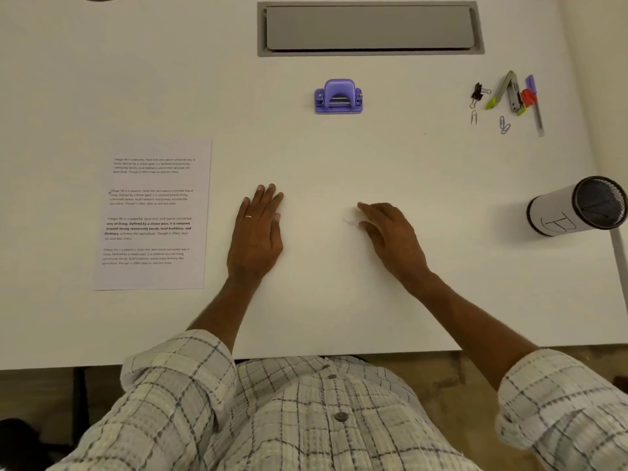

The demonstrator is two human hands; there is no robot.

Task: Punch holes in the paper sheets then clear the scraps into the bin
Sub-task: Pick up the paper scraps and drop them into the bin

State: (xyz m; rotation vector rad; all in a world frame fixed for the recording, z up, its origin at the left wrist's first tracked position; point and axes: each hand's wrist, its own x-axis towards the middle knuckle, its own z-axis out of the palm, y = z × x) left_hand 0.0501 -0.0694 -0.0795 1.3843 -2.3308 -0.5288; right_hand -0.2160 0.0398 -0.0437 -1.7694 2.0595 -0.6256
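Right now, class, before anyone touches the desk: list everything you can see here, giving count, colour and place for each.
table: one, white, under everything
cable cover: one, grey, far edge
hole punch: one, purple, far centre
printed paper: one sheet or stack, white, left side
binder clip: one, black, far right
paper clips: about three, silvery, far right
stapler: one, grey and green, opened, far right
other stationery: purple, red and grey pieces, beside the stapler
bin: one, black mesh with white label, right edge
scraps: a few, pale and faint, table centre
left hand: one, flat on the table, wearing a ring
right hand: one, fingers loosely bent beside the scraps
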